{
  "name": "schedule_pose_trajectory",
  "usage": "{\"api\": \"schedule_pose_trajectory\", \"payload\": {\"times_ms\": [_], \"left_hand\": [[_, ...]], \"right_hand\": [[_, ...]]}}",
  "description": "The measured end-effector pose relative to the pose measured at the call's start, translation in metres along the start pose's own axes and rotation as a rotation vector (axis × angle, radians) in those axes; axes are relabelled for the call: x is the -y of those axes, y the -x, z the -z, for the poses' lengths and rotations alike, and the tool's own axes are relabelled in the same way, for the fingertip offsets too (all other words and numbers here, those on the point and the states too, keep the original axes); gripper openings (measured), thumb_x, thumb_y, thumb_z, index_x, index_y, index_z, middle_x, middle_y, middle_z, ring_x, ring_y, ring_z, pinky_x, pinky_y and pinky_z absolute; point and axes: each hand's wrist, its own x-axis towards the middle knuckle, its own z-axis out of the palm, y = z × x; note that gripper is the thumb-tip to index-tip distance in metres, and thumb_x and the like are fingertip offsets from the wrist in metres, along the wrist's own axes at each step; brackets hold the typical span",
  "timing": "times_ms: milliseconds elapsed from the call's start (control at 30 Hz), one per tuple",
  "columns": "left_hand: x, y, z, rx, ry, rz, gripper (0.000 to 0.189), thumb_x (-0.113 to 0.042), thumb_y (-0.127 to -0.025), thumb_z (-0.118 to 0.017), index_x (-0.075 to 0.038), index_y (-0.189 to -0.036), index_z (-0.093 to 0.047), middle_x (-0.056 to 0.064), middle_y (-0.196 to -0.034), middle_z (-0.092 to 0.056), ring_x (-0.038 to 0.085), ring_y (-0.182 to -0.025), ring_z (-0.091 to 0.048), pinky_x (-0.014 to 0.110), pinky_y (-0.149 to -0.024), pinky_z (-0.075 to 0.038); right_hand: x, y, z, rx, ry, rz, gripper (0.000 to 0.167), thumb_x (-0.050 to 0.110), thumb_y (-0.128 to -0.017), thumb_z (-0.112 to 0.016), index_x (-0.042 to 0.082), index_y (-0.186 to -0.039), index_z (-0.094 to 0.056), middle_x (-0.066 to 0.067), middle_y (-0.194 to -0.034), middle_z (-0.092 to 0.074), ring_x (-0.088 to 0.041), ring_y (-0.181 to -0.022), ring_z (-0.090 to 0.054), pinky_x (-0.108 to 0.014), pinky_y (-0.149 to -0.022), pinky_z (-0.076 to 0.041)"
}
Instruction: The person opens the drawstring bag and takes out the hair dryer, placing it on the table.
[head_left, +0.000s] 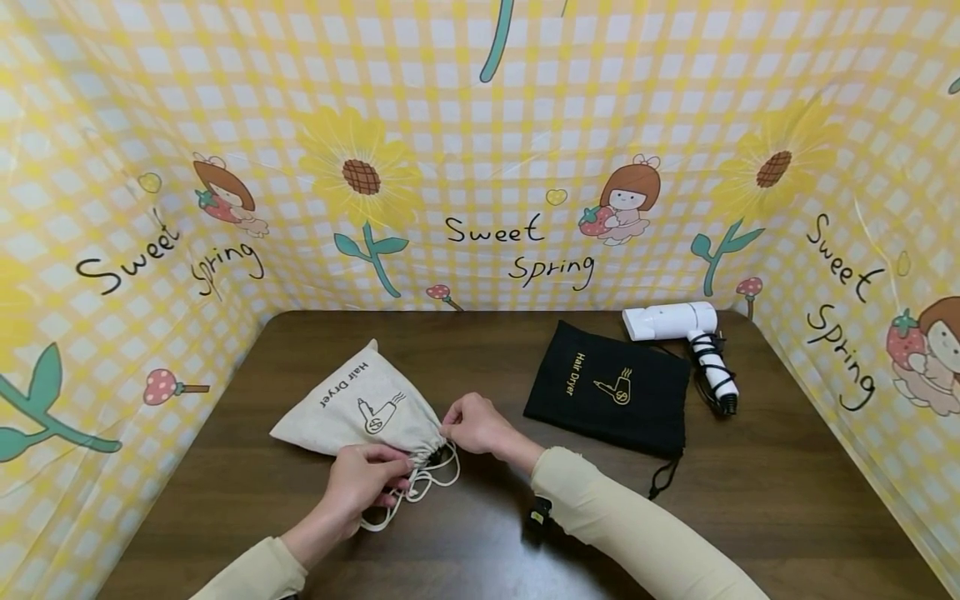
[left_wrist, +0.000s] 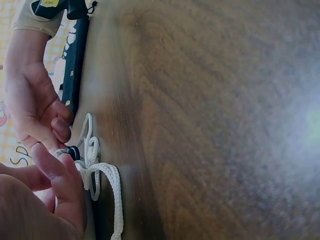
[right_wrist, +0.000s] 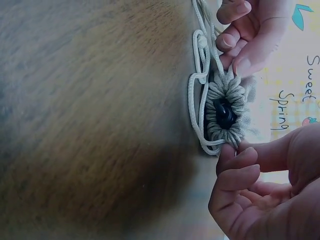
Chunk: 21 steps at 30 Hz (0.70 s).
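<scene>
A beige drawstring bag (head_left: 360, 396) printed "Hair Dryer" lies on the table, its gathered mouth (right_wrist: 227, 90) facing me. Something black and glossy (right_wrist: 225, 113) shows inside the puckered opening. My left hand (head_left: 363, 483) pinches one side of the mouth between thumb and fingers. On the opposite side, my right hand (head_left: 480, 425) pinches the gathered edge with thumb and index finger. White drawstrings (left_wrist: 110, 175) hang in loose loops from the mouth onto the table in front. In the right wrist view, both hands flank the opening.
Right of the hands lies a black drawstring bag (head_left: 607, 387), also printed "Hair Dryer", with a black cord (head_left: 662, 479) at its corner. Beyond it, a white hair dryer (head_left: 671, 321) has its black cable wrapped around the handle. Patterned cloth (head_left: 480, 150) surrounds the wooden table (head_left: 465, 550).
</scene>
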Motion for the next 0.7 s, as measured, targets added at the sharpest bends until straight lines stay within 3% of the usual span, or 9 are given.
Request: {"api": "schedule_pose_trajectory", "payload": {"times_ms": [400, 700], "left_hand": [[0.0000, 0.0024, 0.0001, -0.018, -0.015, -0.020, 0.003, 0.006, -0.086, -0.079, 0.006, -0.086, -0.076, 0.014, -0.073, -0.072, 0.018, -0.062, -0.071, 0.027, -0.047, -0.054], [0.0019, 0.0019, 0.0014, -0.015, -0.020, -0.032, 0.003, 0.004, -0.088, -0.078, 0.006, -0.087, -0.076, 0.013, -0.076, -0.073, 0.019, -0.063, -0.072, 0.028, -0.049, -0.055]], "right_hand": [[-0.0057, -0.0014, 0.0025, 0.012, 0.035, 0.010, 0.014, 0.013, -0.094, -0.077, 0.009, -0.081, -0.078, 0.005, -0.076, -0.066, -0.011, -0.076, -0.057, -0.027, -0.075, -0.049], [-0.0060, -0.0015, 0.0063, 0.024, 0.021, 0.007, 0.014, 0.011, -0.095, -0.076, 0.008, -0.082, -0.079, 0.004, -0.077, -0.066, -0.011, -0.073, -0.056, -0.027, -0.069, -0.047]]}}
